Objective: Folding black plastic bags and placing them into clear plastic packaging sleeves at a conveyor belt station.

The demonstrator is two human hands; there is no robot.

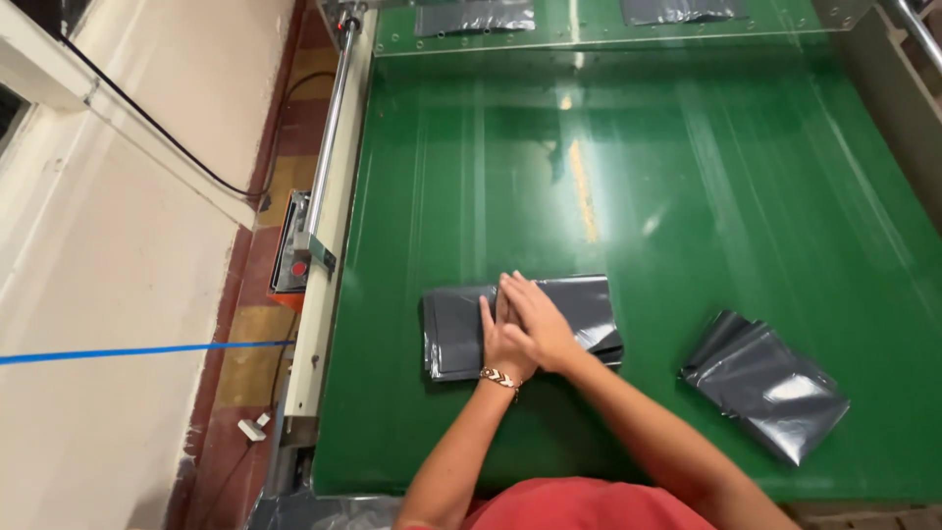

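While both palms press flat, the left hand [502,345] lies underneath and the right hand [535,319] crosses over it, fingers stretched out and gripping nothing, on a stack of dark grey plastic bags [461,329] that rests on the green conveyor belt [687,196]. A beaded bracelet [498,377] circles the left wrist. At four o'clock from the hands, well apart from them, a second folded bundle of grey bags [765,385] lies tilted on the belt. At twelve o'clock, at the far end, two more grey bags [476,17] show under a clear guard. At nine o'clock, a control box with a red button [297,267] sits on the machine's side rail.
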